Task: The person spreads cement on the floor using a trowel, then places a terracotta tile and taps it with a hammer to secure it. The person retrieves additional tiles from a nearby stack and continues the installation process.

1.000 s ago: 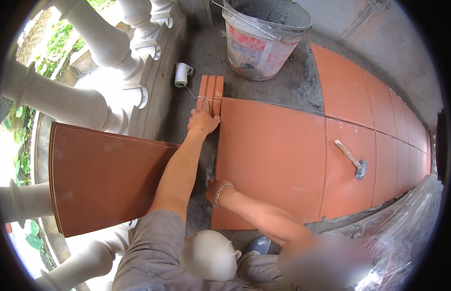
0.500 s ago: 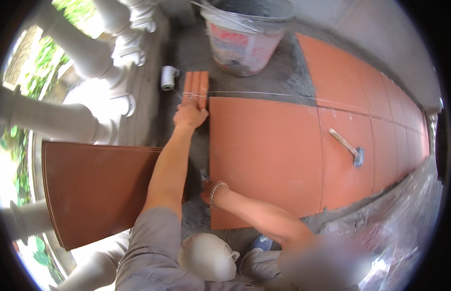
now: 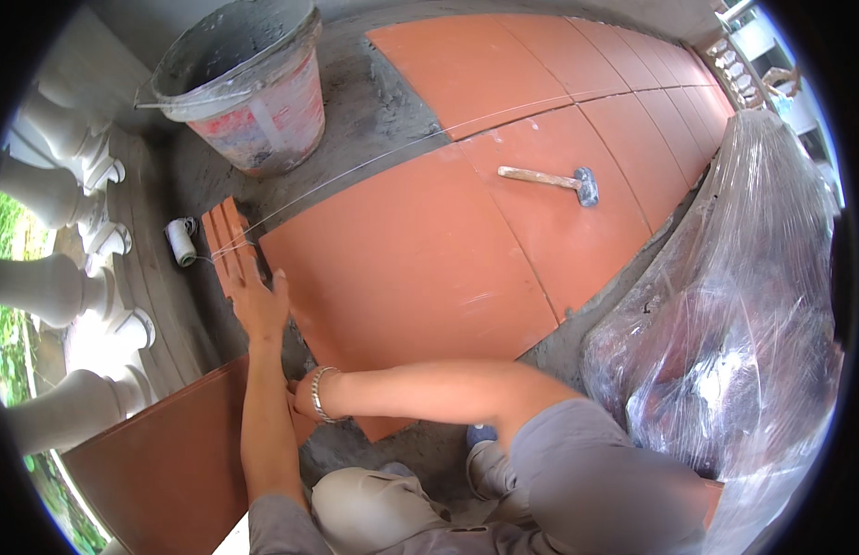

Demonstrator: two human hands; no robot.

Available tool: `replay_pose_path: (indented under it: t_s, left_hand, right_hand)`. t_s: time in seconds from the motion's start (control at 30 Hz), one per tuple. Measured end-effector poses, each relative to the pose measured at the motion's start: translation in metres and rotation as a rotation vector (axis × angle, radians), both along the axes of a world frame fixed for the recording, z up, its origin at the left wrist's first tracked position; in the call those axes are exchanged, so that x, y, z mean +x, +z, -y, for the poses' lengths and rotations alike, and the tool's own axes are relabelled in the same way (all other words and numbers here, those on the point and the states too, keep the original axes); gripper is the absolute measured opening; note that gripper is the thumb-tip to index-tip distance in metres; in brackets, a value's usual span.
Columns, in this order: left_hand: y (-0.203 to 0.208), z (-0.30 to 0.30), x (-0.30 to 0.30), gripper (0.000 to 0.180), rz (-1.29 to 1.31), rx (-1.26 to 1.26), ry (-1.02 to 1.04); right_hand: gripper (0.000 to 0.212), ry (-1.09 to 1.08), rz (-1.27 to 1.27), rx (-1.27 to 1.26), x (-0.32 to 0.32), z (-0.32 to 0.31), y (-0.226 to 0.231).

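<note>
My left hand (image 3: 258, 310) lies on the near end of a grooved orange brick (image 3: 228, 231), fingers stretched along it and thumb apart. White string wraps the brick and runs taut over the large orange floor tiles (image 3: 402, 250). A white string spool (image 3: 181, 242) lies left of the brick. My right hand (image 3: 306, 393), with a bracelet at the wrist, is curled beside my left forearm, near the tile's near-left edge. The forearm partly hides its fingers and whatever they hold.
A mortar-smeared bucket (image 3: 272, 120) stands beyond the tiles. A mallet (image 3: 550, 182) lies on a laid tile. Stacked brown tiles (image 3: 171, 453) lean at the near left, beside a white balustrade (image 3: 60, 277). A plastic-wrapped pile (image 3: 725, 305) occupies the right.
The view has turned to the right. My left hand has loosened from round the brick, its thumb now apart. My right hand has come closer to my left forearm.
</note>
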State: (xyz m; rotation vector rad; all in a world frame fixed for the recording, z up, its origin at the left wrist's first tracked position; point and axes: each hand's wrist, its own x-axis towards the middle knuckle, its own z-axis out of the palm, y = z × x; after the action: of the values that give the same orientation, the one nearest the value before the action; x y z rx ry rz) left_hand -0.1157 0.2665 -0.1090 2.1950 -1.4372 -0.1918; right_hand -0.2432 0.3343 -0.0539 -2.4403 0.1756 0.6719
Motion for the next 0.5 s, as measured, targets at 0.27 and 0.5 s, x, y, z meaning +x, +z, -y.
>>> replay_pose_path:
  t_s: [0.27,0.5]
  left_hand:
    - [-0.010,0.008,-0.083,0.088,0.145,0.468,-0.442]
    - [-0.025,0.006,-0.053,0.084,0.159,0.433,-0.204]
  right_hand:
    - [0.052,-0.594,-0.226,-0.032,-0.206,0.102,-0.025]
    - [0.093,-1.082,-0.349,-0.286,-0.281,0.100,-0.054]
